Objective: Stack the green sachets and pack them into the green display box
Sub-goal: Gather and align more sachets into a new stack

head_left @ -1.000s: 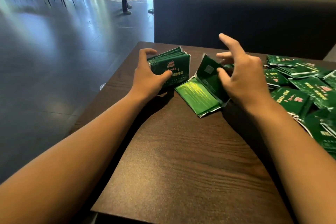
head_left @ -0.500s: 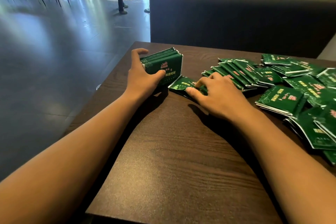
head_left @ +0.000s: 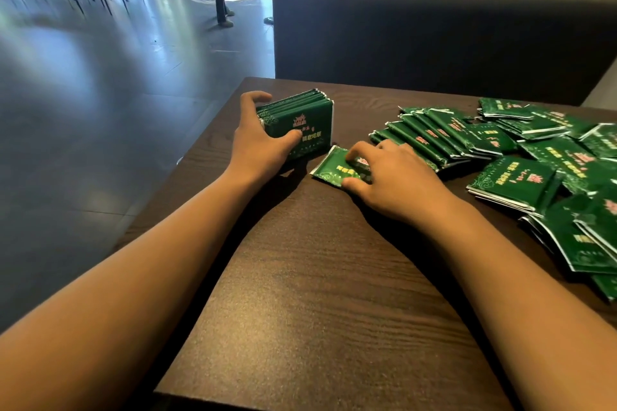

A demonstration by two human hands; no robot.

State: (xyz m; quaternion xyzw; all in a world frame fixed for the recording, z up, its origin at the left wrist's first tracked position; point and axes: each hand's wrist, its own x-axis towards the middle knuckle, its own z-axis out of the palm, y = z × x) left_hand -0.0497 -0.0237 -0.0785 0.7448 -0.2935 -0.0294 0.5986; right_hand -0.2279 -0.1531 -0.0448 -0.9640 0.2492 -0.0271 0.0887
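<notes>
The left hand (head_left: 258, 147) is gripping an upright stack of green sachets (head_left: 297, 125) near the desk (head_left: 320, 294) edge. Just beside it, the right hand (head_left: 394, 177) is pinching a single flat sachet (head_left: 330, 167), with loose sachets (head_left: 521, 157) spreading to the right.

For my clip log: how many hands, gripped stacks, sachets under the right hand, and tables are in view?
Hands: 2, left hand, right hand
Upright stack: 1
Single sachet: 1
Table: 1
Total: 5
Loose sachets: too overlapped to count
</notes>
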